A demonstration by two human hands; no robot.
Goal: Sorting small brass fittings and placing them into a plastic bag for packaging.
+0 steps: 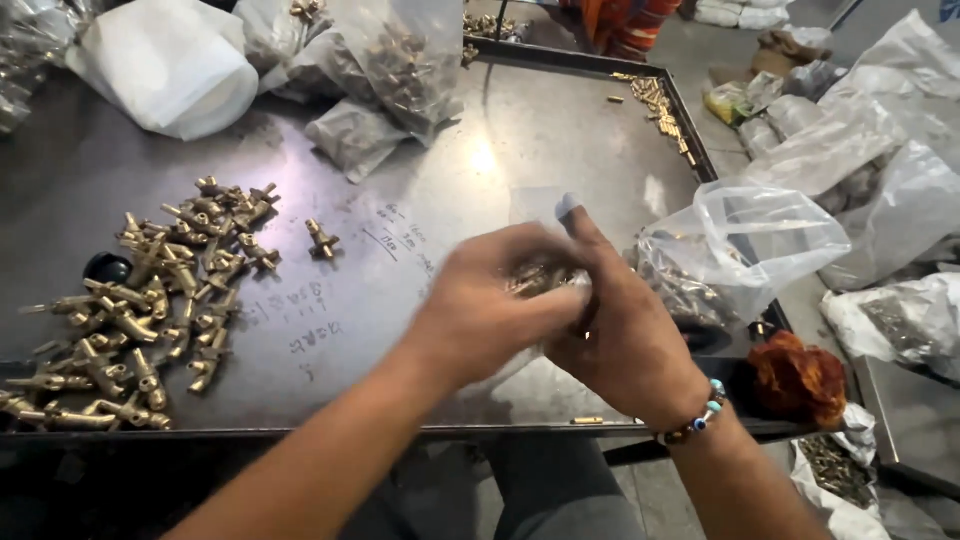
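Both your left hand [480, 305] and right hand [615, 330] closed around a small clear bag of brass fittings [535, 278]; heavy, slippery film, likely best supported underneath.

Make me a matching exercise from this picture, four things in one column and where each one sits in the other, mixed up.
Things:
1. heap of brass fittings
2. single brass fitting
3. open clear bag
4. orange cloth

Places:
A. at the tray's right edge, right of both hands
B. alone, mid-tray
C. lower right, beside the braceleted wrist
D. left part of the tray

Pairs: 1-D, 2-B, 3-A, 4-C
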